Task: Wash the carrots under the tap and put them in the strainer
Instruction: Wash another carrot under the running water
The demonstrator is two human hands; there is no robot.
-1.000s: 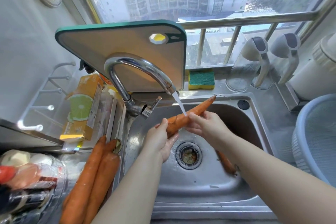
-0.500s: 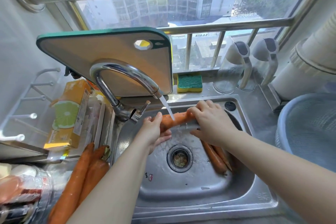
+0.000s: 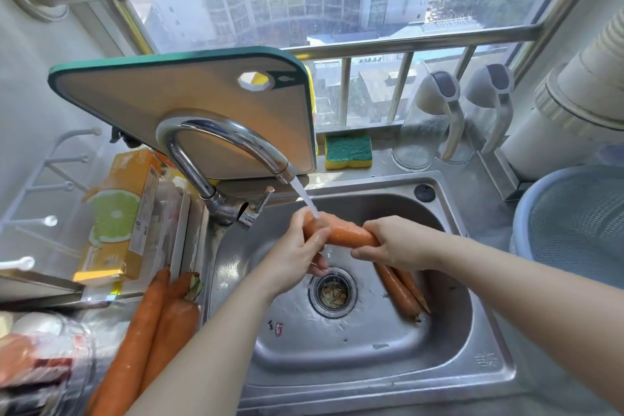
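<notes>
Single head-worn wide-angle view, looking forward and down, close over sink [image 3: 449, 378]

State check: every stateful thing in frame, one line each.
Tap: running.
Held carrot: under the stream.
Left hand: grips held carrot.
Right hand: grips held carrot.
Sink carrots: lying on sink floor.
Counter carrots: lying left of sink.
Strainer: no carrots visible.
Drain: holds scraps.

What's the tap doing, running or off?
Running: a stream of water falls from the tap onto the carrot gripped by the left hand and right hand.
</notes>
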